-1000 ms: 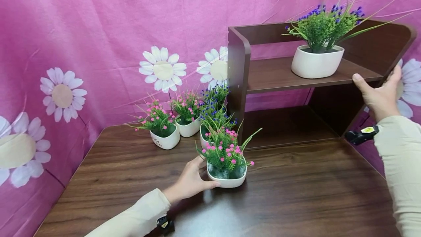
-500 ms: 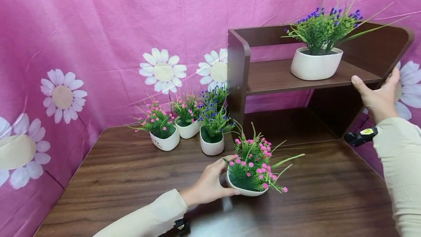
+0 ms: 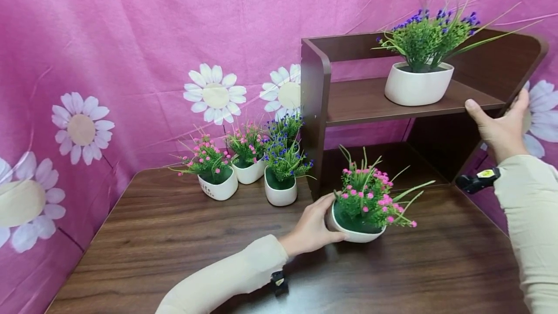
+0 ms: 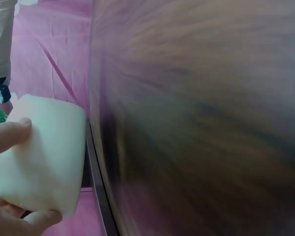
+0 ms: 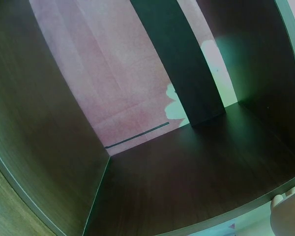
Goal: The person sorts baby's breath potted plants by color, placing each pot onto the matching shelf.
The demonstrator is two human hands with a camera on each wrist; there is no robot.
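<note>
My left hand (image 3: 310,229) grips a white flowerpot (image 3: 358,235) with pink artificial flowers by its left side, in front of the shelf's lower compartment. Seen from the left wrist, the fingers and thumb pinch the smooth white pot (image 4: 51,152), which is clear of the tabletop. My right hand (image 3: 503,132) holds the right side of a dark brown two-tier shelf (image 3: 315,110). Its thumb lies against the front edge of the middle board, while the other fingers go behind the side panel, partly hidden. The right wrist view looks into the shelf's lower compartment (image 5: 187,182).
On the upper tier stands a white pot (image 3: 418,88) of purple flowers. Left of the shelf, several more pots cluster on the wooden table (image 3: 174,241), among them a lettered pot (image 3: 220,189) and a purple-flowered pot (image 3: 281,195). A pink cloth (image 3: 139,38) hangs behind.
My left hand has carried the pink-flowered pot rightward, away from the other pots, and lately up toward the shelf's lower tier. The right hand has stayed on the shelf.
</note>
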